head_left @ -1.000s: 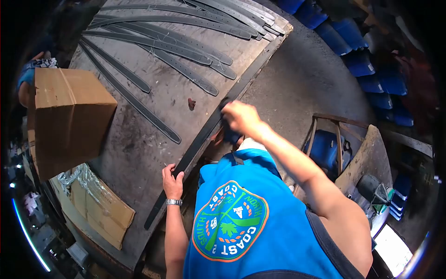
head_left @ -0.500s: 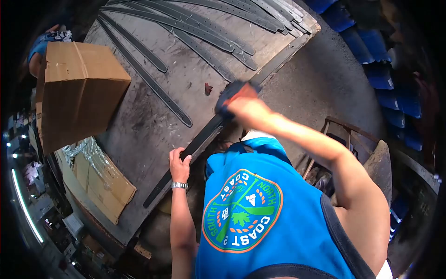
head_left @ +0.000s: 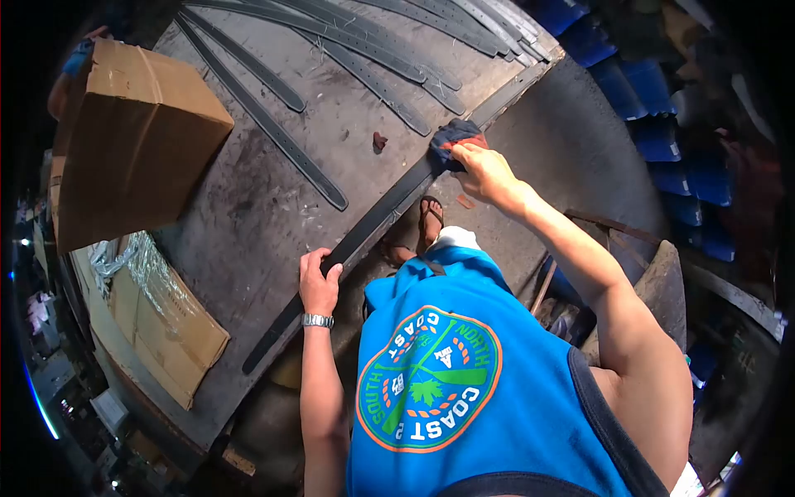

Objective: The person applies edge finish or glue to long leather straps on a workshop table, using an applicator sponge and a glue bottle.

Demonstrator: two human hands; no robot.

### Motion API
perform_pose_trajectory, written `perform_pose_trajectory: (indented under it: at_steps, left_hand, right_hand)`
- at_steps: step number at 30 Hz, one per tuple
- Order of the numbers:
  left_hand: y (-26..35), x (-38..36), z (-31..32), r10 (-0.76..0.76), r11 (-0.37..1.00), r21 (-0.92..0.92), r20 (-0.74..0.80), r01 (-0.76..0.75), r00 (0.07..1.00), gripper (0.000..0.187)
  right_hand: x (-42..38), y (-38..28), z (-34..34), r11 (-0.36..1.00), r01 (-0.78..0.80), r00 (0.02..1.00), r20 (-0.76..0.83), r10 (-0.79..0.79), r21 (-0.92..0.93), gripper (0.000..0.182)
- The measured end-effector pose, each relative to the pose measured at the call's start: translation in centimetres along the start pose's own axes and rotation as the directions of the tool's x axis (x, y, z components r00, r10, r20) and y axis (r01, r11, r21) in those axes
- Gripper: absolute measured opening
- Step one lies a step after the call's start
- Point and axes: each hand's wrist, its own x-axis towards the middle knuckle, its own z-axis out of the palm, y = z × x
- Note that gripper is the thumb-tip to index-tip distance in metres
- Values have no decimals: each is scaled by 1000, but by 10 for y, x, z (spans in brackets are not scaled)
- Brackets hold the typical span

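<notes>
Left hand (head_left: 318,280): fingers curled over the near edge of the belt, thumb side on the tabletop – pinning it flat; metal watch on wrist.
Right hand (head_left: 484,171): closed round a dark cloth, red patch showing, pressed down on the belt's far stretch; arm fully extended.
Cloth (head_left: 455,135): bunched, soft, dark blue w/ red; sits on the belt at the table edge, half under the fingers.
Belt (head_left: 377,222): long flat black strap, matte, runs diagonally along the table's near edge from low left up toward the far corner; lower end past the left hand.
Table (head_left: 248,215): worn grey board, scuffed & streaked, scratched.
Other belts (head_left: 348,50): many black straps w/ tapered tips, punched holes, fanned across the far part – well apart from the hands.
Box (head_left: 132,141): brown corrugated cardboard, on the left part of the table.
Small scrap (head_left: 379,141): reddish bit, on the board near the cloth.
</notes>
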Motion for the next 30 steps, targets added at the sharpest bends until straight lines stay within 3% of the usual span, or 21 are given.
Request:
perform_pose_trajectory:
  at_steps: [2,3,5,6,7,11,14,15,16,17,18,19,20,22,24,25,27,28,29,30]
  left_hand:
    - [7,0,-1,8,1000,26,-17,-8,1000,35]
    - [11,0,-2,15,997,75,-25,-13,1000,34]
    - [16,-2,-3,21,991,132,-29,-17,999,35]
    - [18,-4,-3,52,985,166,-67,-40,996,35]
    - [19,-4,-3,27,974,227,-60,-13,998,35]
    - [23,-4,-5,34,967,255,-43,-22,999,37]
    - [20,-2,-4,18,970,241,-33,-10,999,39]
    - [26,-3,-6,6,971,239,-25,0,1000,39]
    - [30,-5,-7,-11,971,239,-19,15,1000,39]
    - [33,-8,-6,-12,969,246,-8,14,1000,38]
    - [36,-9,-6,-16,967,255,-13,19,1000,37]
    - [38,-9,-8,-24,963,267,-29,30,999,36]
    - [34,-9,-5,-1,961,278,-37,12,999,34]
    - [33,-11,0,8,953,304,-53,9,999,35]
    - [36,-11,1,1,946,321,-115,36,993,36]
    - [35,-11,1,7,942,332,-169,50,986,38]
    - [40,-6,-1,18,932,351,-290,89,957,42]
    - [42,-2,-6,23,926,359,-362,117,932,45]
    - [43,3,-9,32,921,362,-436,143,899,48]
    - [37,6,-14,-90,895,361,-428,261,899,58]
  right_hand:
    - [18,-30,-13,985,114,987,-129,-98,127,35]
    - [33,-60,-22,983,62,996,-72,-50,172,36]
    - [66,-108,-6,952,152,981,-159,-113,266,35]
    - [83,-131,5,928,195,975,-167,-148,316,38]
    - [102,-146,35,882,298,942,-261,-211,364,52]
    - [105,-201,38,939,302,950,-130,-283,166,78]
    - [81,-149,28,935,349,910,-218,-354,-61,66]
    - [73,-110,25,913,394,861,-305,-407,-104,55]
    - [67,-69,8,933,353,916,-177,-360,-68,53]
    - [61,-16,7,890,418,810,-368,-456,-183,50]
    - [51,25,-4,895,326,860,-297,-415,-304,54]
    - [41,26,-37,872,155,963,-128,-238,-464,59]
    - [42,47,-47,826,60,997,-2,-74,-561,59]
    - [42,87,-55,745,133,991,81,-105,-654,51]
    - [48,117,-57,806,244,970,127,-209,-540,35]
    - [47,121,-54,799,278,959,108,-261,-533,37]
    - [47,130,-57,827,290,952,235,-196,-482,44]
    - [48,119,-76,887,301,942,253,-220,-351,44]
    - [51,107,-90,894,269,939,306,-159,-358,36]
    - [47,98,-109,922,289,946,225,-234,-259,29]
